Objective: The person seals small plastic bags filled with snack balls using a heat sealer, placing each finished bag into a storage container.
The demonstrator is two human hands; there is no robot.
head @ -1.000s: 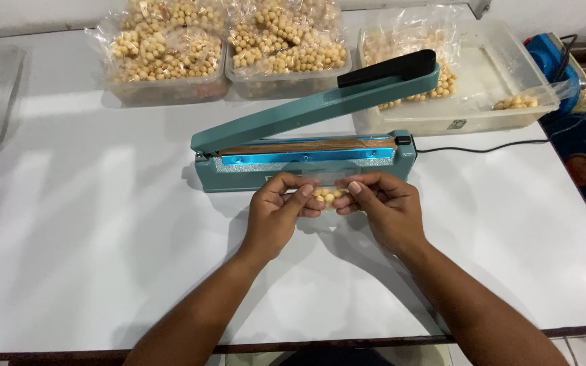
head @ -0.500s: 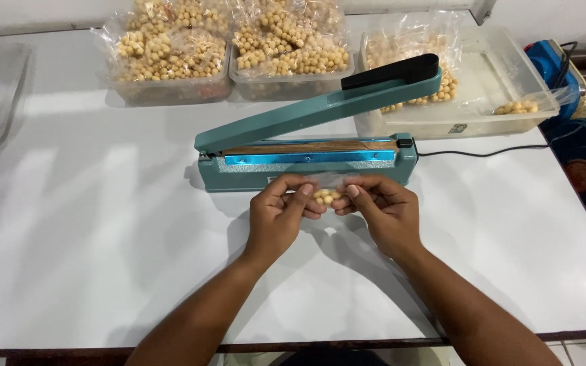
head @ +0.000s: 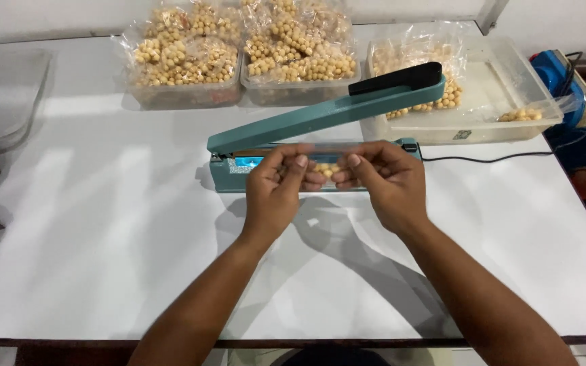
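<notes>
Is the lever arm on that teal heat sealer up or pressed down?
Up. The sealer's arm angles well above its base, black handle highest.

bag raised to the sealer

both hands have lifted off the table: the left hand (head: 276,186) and right hand (head: 381,179) now hold the small clear bag of snacks (head: 325,168) higher, against the sealer (head: 320,125) bar.

Small clear pouch (head: 325,168) of pale yellow balls, frame centre; piled clear bags (head: 242,41) upper centre; small label (head: 462,135) on right tub.
</notes>
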